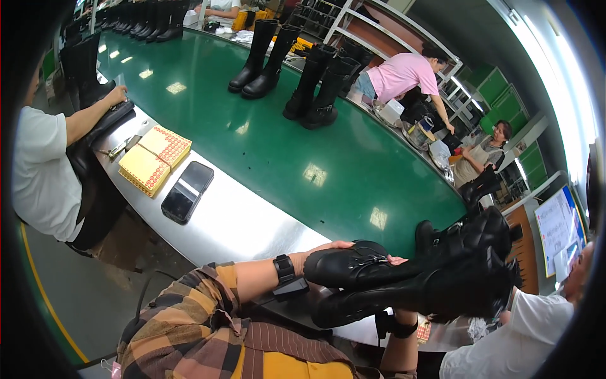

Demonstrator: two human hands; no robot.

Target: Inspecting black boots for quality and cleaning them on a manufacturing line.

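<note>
A pair of tall black boots lies sideways in front of me, toes to the left. My left hand is closed round the toe end of the upper boot, which has a buckled strap. Fingertips of what looks like my right hand show beside the buckle, gripping that boot. The rest of this hand is hidden behind the lower boot. Both shafts reach right, toward a co-worker. Dark straps with small devices circle my wrists.
A green conveyor belt carries several standing black boots. On the metal ledge lie a phone and banded yellow cards. Co-workers sit close at left and right; others work across the belt.
</note>
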